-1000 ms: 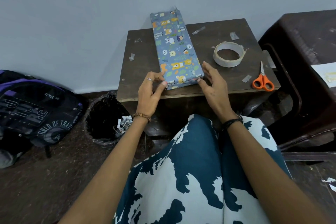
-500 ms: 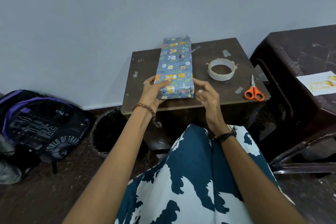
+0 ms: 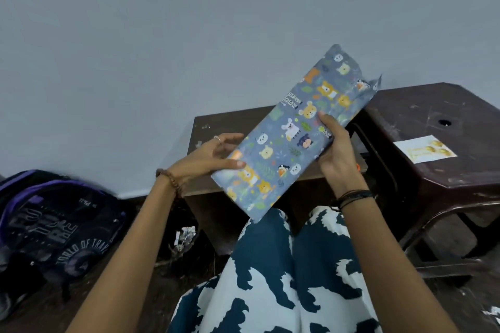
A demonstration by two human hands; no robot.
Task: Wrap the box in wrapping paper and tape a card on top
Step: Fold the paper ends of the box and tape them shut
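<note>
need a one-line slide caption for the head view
Both hands, left hand and right hand, hold the wrapped box tilted above the small table; card lies on the stool.

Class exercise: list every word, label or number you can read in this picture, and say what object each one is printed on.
"WORLD OF TRAV", cut off by a fold, on the backpack.
Large letters above it on the backpack: too warped to read.
Small black-and-white labels on the wrapped box: too small to read.
Card on the dark plastic stool: print too blurred to read.
</note>
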